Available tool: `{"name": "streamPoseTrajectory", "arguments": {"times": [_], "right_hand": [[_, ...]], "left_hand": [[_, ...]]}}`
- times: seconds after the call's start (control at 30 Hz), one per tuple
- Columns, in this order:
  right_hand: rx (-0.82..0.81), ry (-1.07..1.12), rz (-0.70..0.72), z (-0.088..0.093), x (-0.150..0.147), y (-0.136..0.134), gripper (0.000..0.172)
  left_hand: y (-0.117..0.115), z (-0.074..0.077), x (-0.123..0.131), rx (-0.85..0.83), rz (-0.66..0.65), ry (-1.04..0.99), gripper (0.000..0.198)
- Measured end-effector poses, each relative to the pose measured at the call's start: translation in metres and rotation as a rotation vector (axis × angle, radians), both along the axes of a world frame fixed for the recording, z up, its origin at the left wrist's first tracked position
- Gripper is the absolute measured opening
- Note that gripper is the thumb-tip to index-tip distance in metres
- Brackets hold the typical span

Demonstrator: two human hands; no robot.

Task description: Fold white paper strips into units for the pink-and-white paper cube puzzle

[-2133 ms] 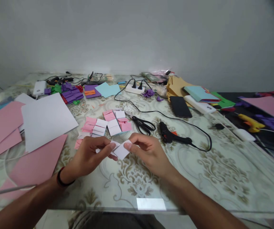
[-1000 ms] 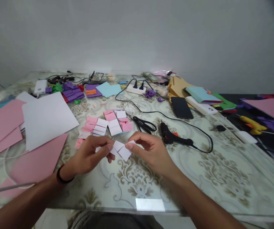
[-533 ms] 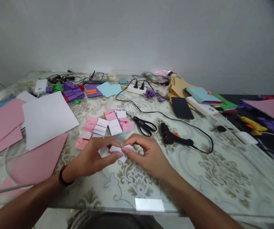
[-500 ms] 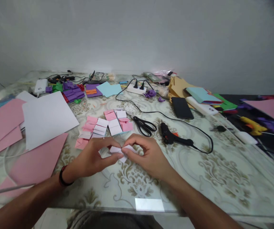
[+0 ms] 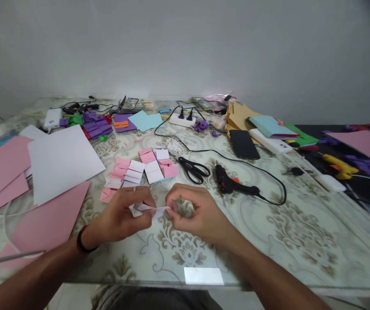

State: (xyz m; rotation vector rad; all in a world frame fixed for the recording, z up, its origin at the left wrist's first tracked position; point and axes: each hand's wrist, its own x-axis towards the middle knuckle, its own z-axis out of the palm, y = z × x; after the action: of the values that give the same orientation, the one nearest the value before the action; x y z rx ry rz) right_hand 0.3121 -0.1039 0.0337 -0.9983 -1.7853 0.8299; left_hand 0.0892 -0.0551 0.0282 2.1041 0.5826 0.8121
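Observation:
Between my two hands is a small white piece of paper (image 5: 158,209), held above the patterned tabletop. My left hand (image 5: 125,213) pinches its left side, and my right hand (image 5: 193,211) pinches its right end. Fingers hide part of the paper, so its folds cannot be made out. Just beyond my left hand lie several folded pink and white paper pieces (image 5: 133,172). Black-handled scissors (image 5: 193,170) rest past my right hand, with a black glue gun (image 5: 233,181) to their right.
White sheets (image 5: 62,159) and pink sheets (image 5: 49,219) cover the left side. A power strip (image 5: 182,120) with cables, a dark phone (image 5: 245,144) and brown paper (image 5: 236,116) lie farther back. A yellow glue gun (image 5: 340,165) is at the far right. The glue gun's cord loops across the table.
My hands have drawn slightly apart, and the white paper now stretches between them, seen more edge-on. The view has shifted slightly.

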Motion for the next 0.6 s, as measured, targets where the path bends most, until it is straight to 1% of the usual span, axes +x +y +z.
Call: {"name": "streamPoseTrajectory", "arguments": {"times": [0.17, 0.27, 0.33, 0.4, 0.47, 0.53, 0.6], "right_hand": [[-0.013, 0.050, -0.030, 0.002, 0.012, 0.004, 0.015], [-0.027, 0.080, -0.059, 0.000, 0.014, 0.007, 0.011], [-0.044, 0.041, -0.047, -0.001, 0.012, 0.007, 0.015], [-0.049, -0.008, -0.027, -0.001, 0.007, 0.007, 0.012], [-0.044, -0.031, -0.029, -0.001, 0.005, 0.008, 0.004], [-0.032, -0.035, -0.046, -0.001, 0.005, 0.008, 0.007], [-0.013, -0.036, -0.057, 0.000, 0.006, 0.009, 0.007]], "left_hand": [[0.007, 0.001, -0.004, -0.027, 0.090, -0.008, 0.013], [0.007, 0.003, 0.000, 0.040, 0.132, 0.005, 0.013], [0.004, 0.004, 0.003, 0.103, 0.135, 0.026, 0.009], [0.002, 0.004, 0.005, 0.130, 0.129, 0.045, 0.005], [0.000, 0.004, 0.006, 0.122, 0.118, 0.057, 0.002], [0.001, 0.003, 0.005, 0.102, 0.106, 0.045, 0.006], [0.002, 0.003, 0.004, 0.083, 0.098, 0.007, 0.005]]}}
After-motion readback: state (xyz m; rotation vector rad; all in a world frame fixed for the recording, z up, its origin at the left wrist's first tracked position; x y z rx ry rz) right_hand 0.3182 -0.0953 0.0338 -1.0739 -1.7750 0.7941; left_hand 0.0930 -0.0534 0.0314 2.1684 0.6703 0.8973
